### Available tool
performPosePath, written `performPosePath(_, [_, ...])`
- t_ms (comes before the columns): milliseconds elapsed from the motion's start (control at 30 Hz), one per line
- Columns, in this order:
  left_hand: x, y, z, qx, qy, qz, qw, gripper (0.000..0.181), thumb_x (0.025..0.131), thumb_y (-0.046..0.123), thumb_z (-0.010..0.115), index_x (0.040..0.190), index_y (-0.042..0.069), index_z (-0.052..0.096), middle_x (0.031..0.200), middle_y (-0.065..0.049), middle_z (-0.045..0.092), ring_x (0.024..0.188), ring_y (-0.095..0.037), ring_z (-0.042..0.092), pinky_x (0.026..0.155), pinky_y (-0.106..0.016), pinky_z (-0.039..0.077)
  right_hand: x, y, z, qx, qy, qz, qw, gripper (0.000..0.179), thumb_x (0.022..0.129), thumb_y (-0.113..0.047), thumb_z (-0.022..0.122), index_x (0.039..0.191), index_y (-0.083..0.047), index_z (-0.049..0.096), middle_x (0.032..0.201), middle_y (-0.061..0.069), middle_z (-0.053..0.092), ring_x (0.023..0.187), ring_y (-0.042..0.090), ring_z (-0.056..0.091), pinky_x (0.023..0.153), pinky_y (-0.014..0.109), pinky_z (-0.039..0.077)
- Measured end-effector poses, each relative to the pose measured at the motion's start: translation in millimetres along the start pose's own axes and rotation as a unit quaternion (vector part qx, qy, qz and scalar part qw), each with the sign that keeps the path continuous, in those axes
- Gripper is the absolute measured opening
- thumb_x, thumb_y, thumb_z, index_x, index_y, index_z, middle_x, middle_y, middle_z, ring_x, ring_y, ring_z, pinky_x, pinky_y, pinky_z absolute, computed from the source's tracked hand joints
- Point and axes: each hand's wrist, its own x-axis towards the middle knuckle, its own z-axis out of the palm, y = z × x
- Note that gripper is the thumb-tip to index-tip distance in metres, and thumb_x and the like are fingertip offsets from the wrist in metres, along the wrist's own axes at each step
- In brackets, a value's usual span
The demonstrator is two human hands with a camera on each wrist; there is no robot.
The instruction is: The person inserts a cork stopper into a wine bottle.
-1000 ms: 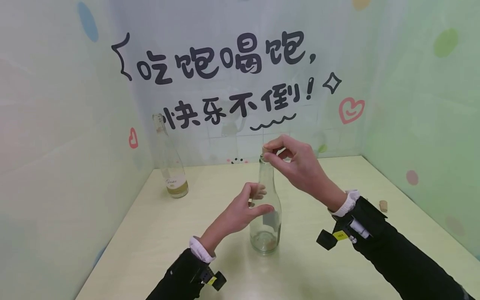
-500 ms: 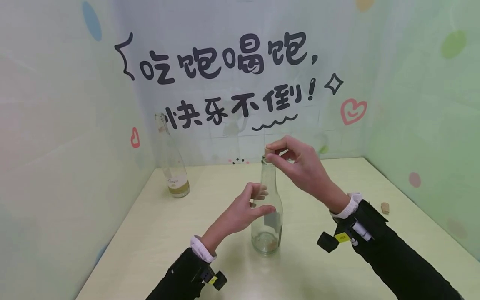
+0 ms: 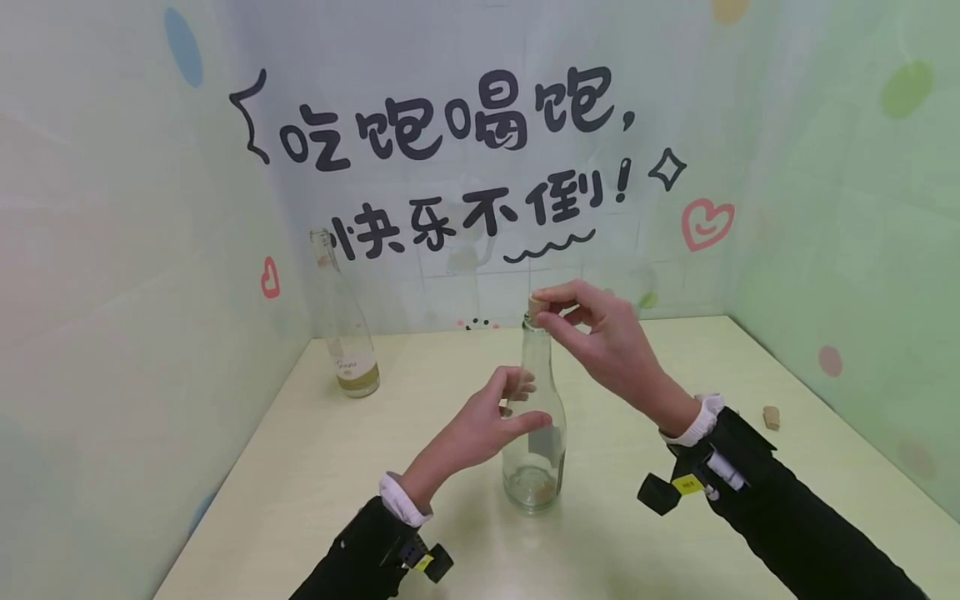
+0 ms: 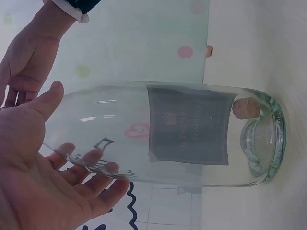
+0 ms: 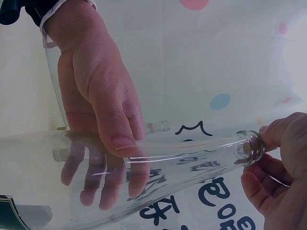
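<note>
A clear glass bottle (image 3: 546,393) stands upright on the table in the head view. My left hand (image 3: 480,423) holds it round the body, thumb on the near side and fingers behind the glass. At the mouth, my right hand (image 3: 611,337) pinches a cork (image 3: 536,307) between thumb and fingers. Through the glass, the right wrist view shows the cork's lower end (image 5: 246,147) inside the ringed mouth. Another cork (image 4: 247,108) lies inside the bottle at its base, seen in the left wrist view. The bottle carries a dark label (image 4: 189,125).
A second clear bottle (image 3: 349,337) with a white and gold label stands at the back left. A loose cork (image 3: 772,417) rests on the pale table (image 3: 420,358) at the right. Printed walls (image 3: 480,283) enclose the table at the back and sides.
The right hand has lowered slightly while still pinching the cork at the bottle's mouth. The left hand keeps its hold, and the head view has shifted a little.
</note>
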Motion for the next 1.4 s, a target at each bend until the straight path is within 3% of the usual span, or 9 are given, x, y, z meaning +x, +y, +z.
performPosePath(167, [-2.1,2.4,-0.7,0.017,0.006,0.003,0.9998,0.064,0.084,0.050,0.067,0.134,0.021,0.040,0.137,0.002,0.049,0.126,-0.017,0.047,0.100,-0.038,0.040,-2.4,-13.9,-0.5,-0.013,-0.001,-0.003,0.9999,0.030,0.085,0.001,0.067,0.115,0.004,0.064,0.100,0.010,0.066,0.090,0.020,0.059,0.071,0.027,0.052])
performPosePath(500, [-4.0,4.1,-1.6,0.041,0.024,0.017,0.9987,0.071,0.082,0.053,0.067,0.139,0.018,0.042,0.134,0.004,0.050,0.123,-0.016,0.046,0.098,-0.037,0.042,-14.3,15.4,5.2,-0.006,-0.009,0.042,0.9991,0.052,0.085,-0.012,0.072,0.133,-0.003,0.052,0.109,0.004,0.063,0.096,0.016,0.059,0.074,0.028,0.051])
performPosePath(667, [-7.1,4.0,-9.0,0.044,0.051,0.028,0.9974,0.074,0.084,0.052,0.065,0.143,0.015,0.041,0.139,0.005,0.047,0.127,-0.014,0.044,0.099,-0.036,0.041,-24.9,25.1,8.2,-0.017,-0.070,0.088,0.9936,0.061,0.083,-0.028,0.074,0.135,-0.006,0.049,0.110,0.002,0.060,0.099,0.019,0.057,0.076,0.033,0.050])
performPosePath(900, [-12.8,-0.1,-26.6,0.076,0.097,0.061,0.9905,0.055,0.095,0.042,0.056,0.140,0.012,0.046,0.138,0.003,0.049,0.126,-0.018,0.047,0.101,-0.039,0.040,-39.4,36.5,14.2,-0.035,-0.143,0.138,0.9794,0.066,0.076,-0.046,0.076,0.126,-0.011,0.052,0.112,-0.005,0.058,0.102,0.017,0.054,0.077,0.038,0.049])
performPosePath(1100, [-18.3,-9.9,-39.4,0.108,0.125,0.053,0.9848,0.049,0.095,0.035,0.058,0.139,0.013,0.048,0.137,0.004,0.049,0.126,-0.018,0.048,0.100,-0.041,0.040,-52.6,45.0,22.7,-0.037,-0.185,0.172,0.9669,0.071,0.071,-0.056,0.075,0.125,-0.015,0.051,0.118,-0.006,0.054,0.104,0.014,0.050,0.079,0.036,0.048])
performPosePath(1233, [-22.3,-19.2,-47.8,0.155,0.146,0.049,0.9760,0.049,0.095,0.033,0.059,0.139,0.013,0.051,0.137,0.002,0.049,0.126,-0.019,0.047,0.100,-0.041,0.040,-61.2,48.7,28.5,-0.031,-0.199,0.189,0.9610,0.062,0.070,-0.056,0.076,0.111,-0.018,0.050,0.127,-0.004,0.053,0.106,0.016,0.050,0.080,0.036,0.047])
performPosePath(1400, [-28.9,-30.9,-58.3,0.258,0.170,0.051,0.9497,0.052,0.094,0.031,0.060,0.141,0.010,0.050,0.139,-0.005,0.047,0.129,-0.022,0.044,0.103,-0.040,0.037,-72.2,52.9,34.2,-0.025,-0.213,0.208,0.9543,0.071,0.068,-0.054,0.078,0.121,-0.015,0.052,0.124,-0.001,0.056,0.105,0.017,0.051,0.077,0.035,0.047])
